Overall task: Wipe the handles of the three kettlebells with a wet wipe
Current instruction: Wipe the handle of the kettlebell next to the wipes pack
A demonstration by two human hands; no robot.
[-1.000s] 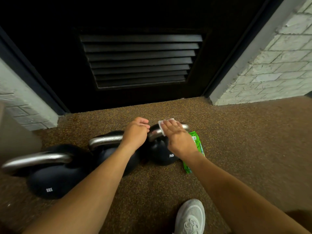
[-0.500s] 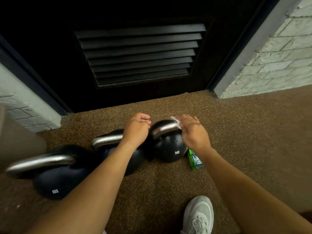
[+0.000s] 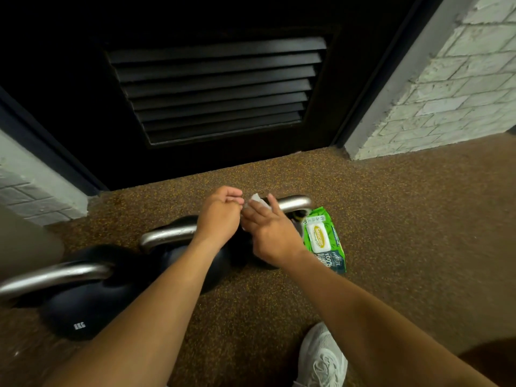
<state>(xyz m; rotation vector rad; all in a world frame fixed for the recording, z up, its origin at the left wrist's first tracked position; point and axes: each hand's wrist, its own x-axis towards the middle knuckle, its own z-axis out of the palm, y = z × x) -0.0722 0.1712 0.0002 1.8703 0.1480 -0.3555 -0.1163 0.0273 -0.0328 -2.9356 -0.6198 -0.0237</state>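
wet wipe under right hand fingertips, on kettlebell handle

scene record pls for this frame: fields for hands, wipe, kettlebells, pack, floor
left hand: closed on the middle kettlebell handle
right hand: pressing the wet wipe onto the right kettlebell handle
kettlebells: three in a row on the floor, black bodies, metal handles; left kettlebell untouched
wipe pack: green, lying flat just right of the right kettlebell
floor: brown speckled surface
shoe: white, bottom edge of view
backdrop: dark louvred door, white brick wall on the right
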